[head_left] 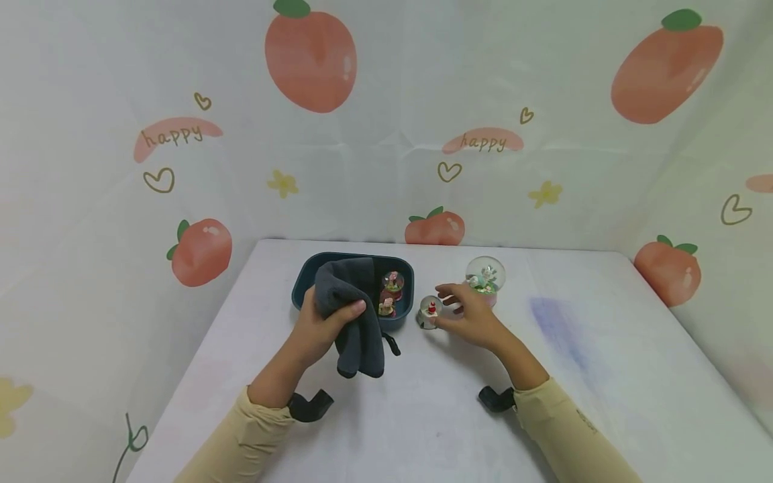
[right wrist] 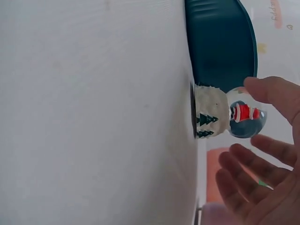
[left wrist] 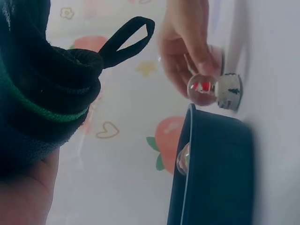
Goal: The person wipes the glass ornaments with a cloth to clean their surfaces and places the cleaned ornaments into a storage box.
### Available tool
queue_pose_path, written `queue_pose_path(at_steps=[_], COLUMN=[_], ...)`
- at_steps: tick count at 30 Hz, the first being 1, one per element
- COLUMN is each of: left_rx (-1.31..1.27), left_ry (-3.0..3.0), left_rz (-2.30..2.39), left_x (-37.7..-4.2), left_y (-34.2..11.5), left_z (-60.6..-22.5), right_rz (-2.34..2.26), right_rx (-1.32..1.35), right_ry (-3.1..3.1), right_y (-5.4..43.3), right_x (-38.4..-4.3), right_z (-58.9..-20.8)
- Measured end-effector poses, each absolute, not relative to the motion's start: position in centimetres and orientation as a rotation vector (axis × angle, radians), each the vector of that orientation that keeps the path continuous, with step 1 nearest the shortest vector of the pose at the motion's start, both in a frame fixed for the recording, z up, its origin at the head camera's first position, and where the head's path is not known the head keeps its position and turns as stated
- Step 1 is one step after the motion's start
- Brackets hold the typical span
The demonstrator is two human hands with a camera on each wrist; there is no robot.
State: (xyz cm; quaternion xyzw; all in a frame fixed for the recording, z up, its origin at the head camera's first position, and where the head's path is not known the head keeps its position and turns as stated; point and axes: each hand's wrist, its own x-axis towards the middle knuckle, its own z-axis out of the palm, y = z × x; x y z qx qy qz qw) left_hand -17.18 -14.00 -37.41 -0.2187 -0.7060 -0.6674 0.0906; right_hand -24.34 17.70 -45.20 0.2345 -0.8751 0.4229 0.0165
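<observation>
My left hand [head_left: 317, 329] grips a folded dark grey towel [head_left: 361, 335] with a hanging loop [left wrist: 129, 44], thumb on top, above the left part of a dark blue bin [head_left: 407, 298]. A small snow globe [right wrist: 211, 112] with a red-clad figure and a white base with green trees stands upright on the table beside the bin. Around its glass dome, the thumb and spread fingers of my right hand [head_left: 474, 318] are held loosely, with gaps showing in the right wrist view. Two small globes, one a snow globe [head_left: 392, 283], sit in the bin; the towel hides its left inside.
Behind my right hand stands a larger snow globe [head_left: 485, 274] on a pink base. A white cloth covers the table [head_left: 410, 416], and a white curtain [head_left: 374, 174] printed with peaches hangs at its back edge. Black wrist mounts [head_left: 311, 406] jut inward from both sleeves.
</observation>
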Motion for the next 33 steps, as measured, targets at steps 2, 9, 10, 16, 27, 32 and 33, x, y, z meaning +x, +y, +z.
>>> queue_pose_path(at_steps=[2, 9, 10, 16, 27, 32, 33], left_rx=[-0.645, -0.639, -0.645, -0.673, -0.691, -0.674, -0.67], left_ry=[-2.092, -2.066, -2.062, -2.041, -2.062, -2.08, -2.085], left_rz=[-1.984, -1.992, -1.995, -2.015, -1.997, -1.995, -1.993], left_x=[-17.2, -17.2, -17.2, -17.3, -17.3, -17.2, -17.2], left_y=[-14.1, -14.4, -14.4, -14.4, -14.3, -14.2, -14.2], left_z=[-37.4, -37.3, -37.3, -37.2, -37.2, -37.2, -37.2], right_rz=[1.323, 1.323, 1.32, 1.295, 1.264, 1.269, 1.271], right_rx=[0.725, 0.661, 0.649, 0.618, 0.67, 0.681, 0.683], right_ry=[-2.749, -2.872, -2.89, -2.964, -2.989, -2.983, -2.977], right_y=[17.7, 17.4, 17.4, 17.1, 16.9, 16.8, 16.7], right_x=[-24.5, -25.1, -25.1, -25.5, -26.0, -26.0, -26.0], right_z=[-45.3, -45.5, -45.5, -45.6, -45.7, -45.6, -45.6])
